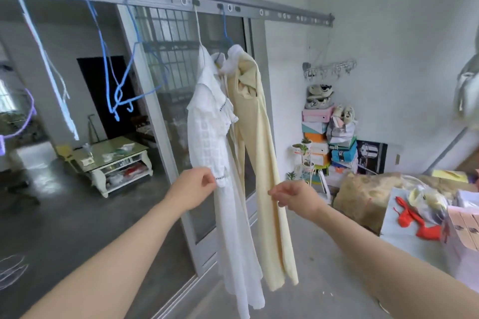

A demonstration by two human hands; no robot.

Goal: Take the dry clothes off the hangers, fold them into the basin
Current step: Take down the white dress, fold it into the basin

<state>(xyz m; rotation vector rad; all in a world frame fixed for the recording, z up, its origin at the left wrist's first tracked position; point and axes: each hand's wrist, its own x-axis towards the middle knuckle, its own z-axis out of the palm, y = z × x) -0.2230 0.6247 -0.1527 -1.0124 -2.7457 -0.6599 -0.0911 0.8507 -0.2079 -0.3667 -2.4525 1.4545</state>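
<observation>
Head view: clothes before glass door, grey floor

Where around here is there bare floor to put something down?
Bare concrete floor lies below the white dress and yellow garment, between the sliding door frame and the cluttered table. Dark floor in front of the coffee table looks free too. The corner with shoeboxes and plant stand is crowded.

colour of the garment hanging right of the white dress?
The pale yellow garment is plain, with no pattern. It shows best in the head view.
</observation>
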